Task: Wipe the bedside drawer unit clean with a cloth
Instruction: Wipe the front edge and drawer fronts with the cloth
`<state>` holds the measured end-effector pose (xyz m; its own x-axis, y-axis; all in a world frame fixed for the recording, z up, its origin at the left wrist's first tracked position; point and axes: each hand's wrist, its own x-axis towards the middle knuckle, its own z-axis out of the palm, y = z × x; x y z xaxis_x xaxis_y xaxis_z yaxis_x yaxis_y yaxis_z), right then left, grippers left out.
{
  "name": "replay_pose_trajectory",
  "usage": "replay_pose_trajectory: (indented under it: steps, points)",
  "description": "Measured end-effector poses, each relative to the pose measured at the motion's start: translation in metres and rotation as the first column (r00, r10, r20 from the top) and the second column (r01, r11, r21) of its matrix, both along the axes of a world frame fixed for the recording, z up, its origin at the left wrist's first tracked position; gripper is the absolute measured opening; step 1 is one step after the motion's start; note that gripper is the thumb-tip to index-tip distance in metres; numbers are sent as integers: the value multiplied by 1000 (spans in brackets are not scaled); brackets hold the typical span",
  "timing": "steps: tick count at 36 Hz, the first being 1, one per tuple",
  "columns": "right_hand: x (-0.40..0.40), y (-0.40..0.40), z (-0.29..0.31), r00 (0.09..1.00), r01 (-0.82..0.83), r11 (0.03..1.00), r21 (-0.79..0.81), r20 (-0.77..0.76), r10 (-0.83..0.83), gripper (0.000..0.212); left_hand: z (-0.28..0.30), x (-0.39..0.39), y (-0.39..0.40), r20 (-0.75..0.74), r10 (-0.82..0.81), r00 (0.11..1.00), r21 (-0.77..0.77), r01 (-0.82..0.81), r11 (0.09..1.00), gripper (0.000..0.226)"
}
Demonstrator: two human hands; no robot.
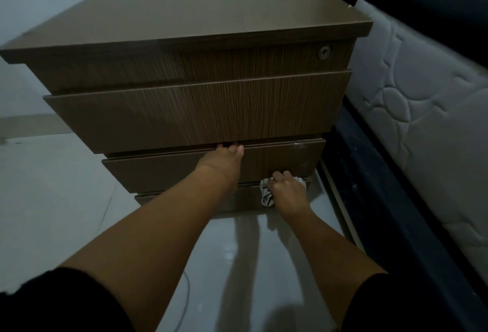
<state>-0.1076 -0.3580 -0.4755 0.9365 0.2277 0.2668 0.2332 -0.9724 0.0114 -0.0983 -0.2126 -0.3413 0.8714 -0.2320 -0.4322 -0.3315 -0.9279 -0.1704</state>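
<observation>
Head view: the cloth (266,192) is bunched in the right hand (286,191) low on the drawer unit (200,112) — the bottom fronts are judged in hand; the left hand (224,158), fingers hooked over a drawer edge, steadies — sideways strokes are called for next.

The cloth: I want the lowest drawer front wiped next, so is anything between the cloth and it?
Nothing visible. The right hand presses the cloth against the lowest drawer front; the left hand grips higher.
</observation>
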Motion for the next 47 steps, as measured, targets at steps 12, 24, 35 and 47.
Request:
replay_pose_trajectory:
  steps: [12,24,35,47]
  points:
    - [-10,-52,92,913,-93,996,-4,399,87,14,4,-14,-5,101,-76,992,-70,84,994,82]
    - [4,-63,84,876,-48,993,111,482,-11,29,-5,0,-34,103,-83,991,-103,94,990,82]
    - [-5,-58,47,968,30,989,145,242,-65,29,-7,-1,-41,118,-90,989,-50,96,994,80]
    - [-8,-48,11,981,173,980,100,-103,-163,40,-6,-1,-46,115,-92,989,-60,99,993,77]
